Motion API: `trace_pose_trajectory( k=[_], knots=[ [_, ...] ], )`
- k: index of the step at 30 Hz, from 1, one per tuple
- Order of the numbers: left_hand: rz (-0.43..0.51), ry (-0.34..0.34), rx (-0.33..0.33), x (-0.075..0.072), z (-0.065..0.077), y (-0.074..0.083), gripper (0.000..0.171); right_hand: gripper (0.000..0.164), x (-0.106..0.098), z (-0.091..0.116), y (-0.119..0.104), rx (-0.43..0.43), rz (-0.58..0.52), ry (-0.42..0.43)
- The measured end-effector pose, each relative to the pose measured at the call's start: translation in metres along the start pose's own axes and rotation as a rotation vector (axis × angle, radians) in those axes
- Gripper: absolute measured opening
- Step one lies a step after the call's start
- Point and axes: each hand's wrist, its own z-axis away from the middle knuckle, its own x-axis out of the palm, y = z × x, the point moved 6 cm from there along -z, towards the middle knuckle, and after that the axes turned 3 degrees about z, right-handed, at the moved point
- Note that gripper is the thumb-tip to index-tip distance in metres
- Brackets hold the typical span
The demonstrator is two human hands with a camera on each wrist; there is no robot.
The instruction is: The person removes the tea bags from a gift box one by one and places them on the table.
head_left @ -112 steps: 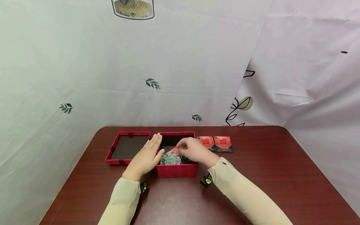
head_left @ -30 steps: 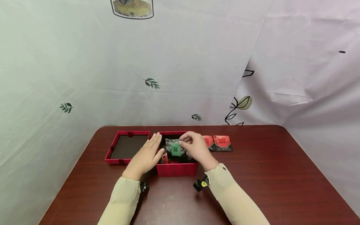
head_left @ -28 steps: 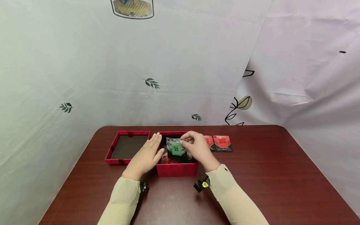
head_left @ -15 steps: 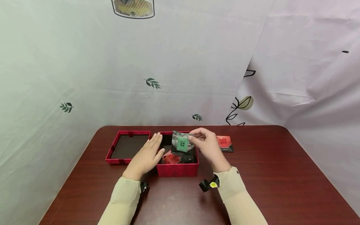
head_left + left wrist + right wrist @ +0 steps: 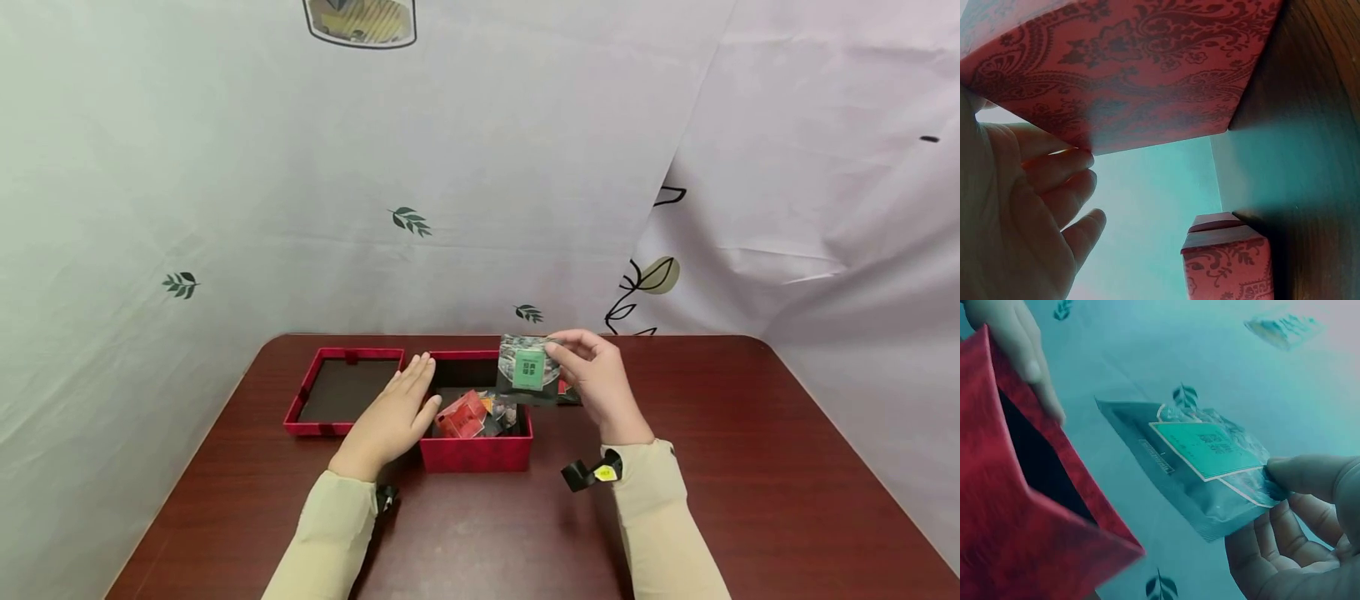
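My right hand (image 5: 600, 387) pinches one edge of a dark tea sachet (image 5: 528, 367) with a green label. It is held up above the right rim of a red box (image 5: 476, 456). In the right wrist view, thumb and fingers grip a corner of the sachet (image 5: 1210, 450). My left hand (image 5: 386, 421) has straight fingers and lies along the box's left side; in the left wrist view its fingertips touch the patterned box wall (image 5: 1147, 81). Inside the box lie red sachets (image 5: 462, 415) and other dark ones, partly overlapping.
A red-rimmed lid (image 5: 345, 392) with a dark inside lies left of the box. Behind my right hand, a red and black sachet (image 5: 567, 392) on the table is mostly hidden. The brown table (image 5: 750, 467) meets a leaf-printed curtain (image 5: 465, 183) at the back.
My right hand has taken the green-labelled sachet from the box and carried it up and to the right. Red sachets beneath are uncovered. My left hand has stayed in place.
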Motion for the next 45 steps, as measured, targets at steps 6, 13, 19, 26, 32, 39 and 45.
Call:
trace_pose_trajectory(
  k=[6,13,19,26,32,39,45],
  knots=[
    [0.003,0.002,0.003,0.0,0.0,0.0,0.065,0.009,-0.025,-0.009,0.013,0.037,-0.038,0.058],
    [0.006,0.002,-0.008,0.0,0.0,-0.001,0.065,0.005,-0.051,-0.017,0.032,0.112,-0.094,0.089],
    [0.013,-0.013,-0.013,0.0,0.001,0.0,0.065,0.008,-0.075,-0.021,0.041,0.139,-0.065,0.108],
    [0.013,-0.009,-0.014,-0.003,0.001,0.001,0.066,0.013,-0.1,-0.029,0.05,0.177,-0.091,0.048],
    [0.017,-0.012,-0.013,-0.003,0.002,0.001,0.065,0.023,-0.122,-0.037,0.068,0.26,-0.241,0.055],
    [0.012,-0.025,-0.02,-0.001,0.003,-0.001,0.067,0.02,-0.151,-0.043,0.082,0.31,-0.142,0.099],
    [0.022,-0.009,-0.013,-0.002,0.001,0.0,0.065,0.017,-0.17,-0.046,0.084,0.298,-0.039,0.12]
  ],
)
